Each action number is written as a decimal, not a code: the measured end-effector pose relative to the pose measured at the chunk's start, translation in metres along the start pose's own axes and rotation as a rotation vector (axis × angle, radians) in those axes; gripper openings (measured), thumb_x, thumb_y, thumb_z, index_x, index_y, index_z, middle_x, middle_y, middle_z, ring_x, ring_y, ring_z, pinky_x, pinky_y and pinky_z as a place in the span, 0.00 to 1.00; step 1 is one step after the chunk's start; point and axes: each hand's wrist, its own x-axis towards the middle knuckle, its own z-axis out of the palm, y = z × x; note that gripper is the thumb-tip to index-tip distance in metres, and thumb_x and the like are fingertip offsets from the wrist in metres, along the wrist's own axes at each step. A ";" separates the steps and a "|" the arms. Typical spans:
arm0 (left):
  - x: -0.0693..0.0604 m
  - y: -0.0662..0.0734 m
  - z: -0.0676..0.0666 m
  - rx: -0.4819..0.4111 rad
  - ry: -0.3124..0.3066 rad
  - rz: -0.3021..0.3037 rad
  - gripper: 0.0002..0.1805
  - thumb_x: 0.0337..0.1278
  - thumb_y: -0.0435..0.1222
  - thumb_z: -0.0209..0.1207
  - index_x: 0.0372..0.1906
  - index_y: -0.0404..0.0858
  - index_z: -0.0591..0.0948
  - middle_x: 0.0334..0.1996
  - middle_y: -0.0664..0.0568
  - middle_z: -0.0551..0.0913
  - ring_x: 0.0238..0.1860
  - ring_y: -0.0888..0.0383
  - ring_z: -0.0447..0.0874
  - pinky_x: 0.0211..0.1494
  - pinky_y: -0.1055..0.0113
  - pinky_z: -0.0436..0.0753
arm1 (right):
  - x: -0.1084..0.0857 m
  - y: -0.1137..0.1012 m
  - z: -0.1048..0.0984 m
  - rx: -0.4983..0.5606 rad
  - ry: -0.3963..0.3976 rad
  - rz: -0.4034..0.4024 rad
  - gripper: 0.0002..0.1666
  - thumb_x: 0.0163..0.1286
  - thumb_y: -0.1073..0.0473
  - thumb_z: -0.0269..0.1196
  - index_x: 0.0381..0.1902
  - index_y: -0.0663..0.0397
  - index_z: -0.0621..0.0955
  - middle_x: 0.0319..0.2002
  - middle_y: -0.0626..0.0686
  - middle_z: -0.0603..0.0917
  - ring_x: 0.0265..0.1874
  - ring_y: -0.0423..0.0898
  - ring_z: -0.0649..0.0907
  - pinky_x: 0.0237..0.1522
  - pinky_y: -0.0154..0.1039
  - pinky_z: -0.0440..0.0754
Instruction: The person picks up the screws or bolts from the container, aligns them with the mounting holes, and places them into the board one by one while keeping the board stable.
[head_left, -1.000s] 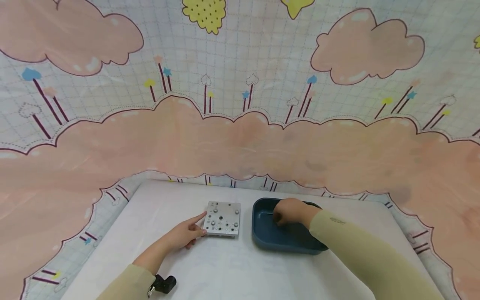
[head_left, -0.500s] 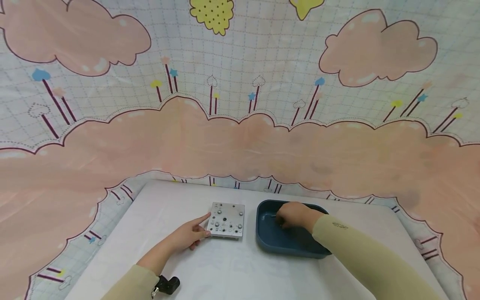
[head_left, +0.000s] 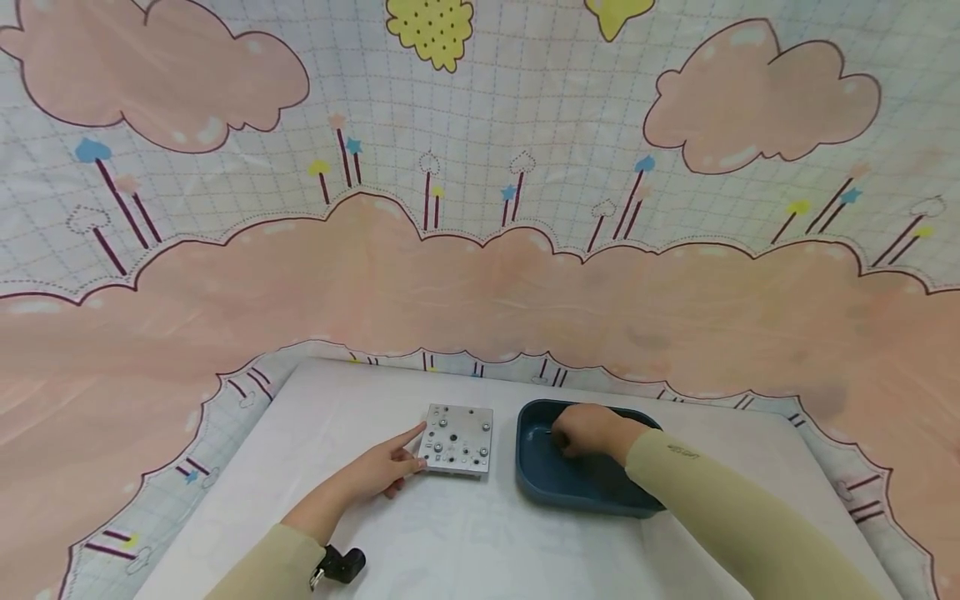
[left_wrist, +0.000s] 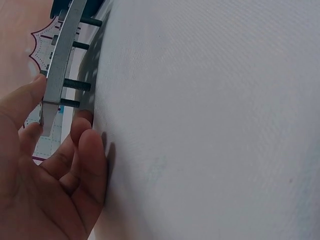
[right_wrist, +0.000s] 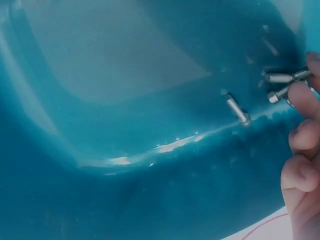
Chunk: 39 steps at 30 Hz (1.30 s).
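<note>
A square silver metal plate (head_left: 459, 437) with several holes and screw heads lies on the white table; in the left wrist view, threaded screw shanks (left_wrist: 77, 85) stick out below it. My left hand (head_left: 375, 475) touches the plate's left edge with a straight index finger and thumb, the other fingers bent loosely. My right hand (head_left: 592, 429) reaches inside a dark blue bin (head_left: 592, 502). In the right wrist view, its fingertips (right_wrist: 304, 100) pinch at two silver screws (right_wrist: 280, 78) close together; exactly which is held is partly hidden. Another loose screw (right_wrist: 237, 110) lies nearby on the bin.
A small black device (head_left: 343, 565) sits by the left sleeve, low in the head view. The white tabletop (head_left: 450, 542) extends around the plate and bin. Behind it hangs a patterned cloth (head_left: 480, 292) with clouds.
The whole head view has shifted slightly, so plate, bin and hands appear further right. Left hand stays at the plate, and the right hand stays in the bin with only slight finger movement.
</note>
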 end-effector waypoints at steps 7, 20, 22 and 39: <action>0.000 0.002 0.001 0.008 0.003 -0.018 0.41 0.65 0.46 0.63 0.78 0.51 0.58 0.35 0.52 0.80 0.25 0.56 0.73 0.29 0.63 0.79 | -0.013 0.000 -0.012 0.128 0.041 0.073 0.04 0.63 0.59 0.68 0.37 0.46 0.86 0.30 0.38 0.80 0.30 0.38 0.77 0.39 0.40 0.79; -0.001 -0.002 -0.001 -0.004 0.017 -0.023 0.40 0.65 0.46 0.63 0.78 0.52 0.59 0.36 0.51 0.79 0.25 0.56 0.73 0.29 0.63 0.79 | -0.017 -0.011 -0.031 0.313 0.173 0.086 0.06 0.69 0.58 0.65 0.42 0.51 0.86 0.34 0.40 0.82 0.33 0.38 0.79 0.40 0.39 0.80; 0.000 -0.002 0.000 0.003 0.017 -0.019 0.40 0.64 0.47 0.63 0.78 0.52 0.59 0.35 0.51 0.79 0.25 0.56 0.73 0.29 0.63 0.79 | -0.013 -0.016 -0.034 0.359 0.190 0.095 0.06 0.69 0.58 0.66 0.42 0.50 0.86 0.35 0.40 0.83 0.35 0.39 0.80 0.42 0.40 0.81; -0.003 0.001 0.001 -0.004 0.008 -0.037 0.40 0.65 0.48 0.62 0.78 0.55 0.59 0.34 0.50 0.77 0.27 0.56 0.74 0.28 0.64 0.79 | 0.072 -0.075 -0.050 0.541 0.196 0.165 0.12 0.70 0.52 0.66 0.48 0.47 0.88 0.42 0.43 0.85 0.37 0.42 0.82 0.40 0.39 0.81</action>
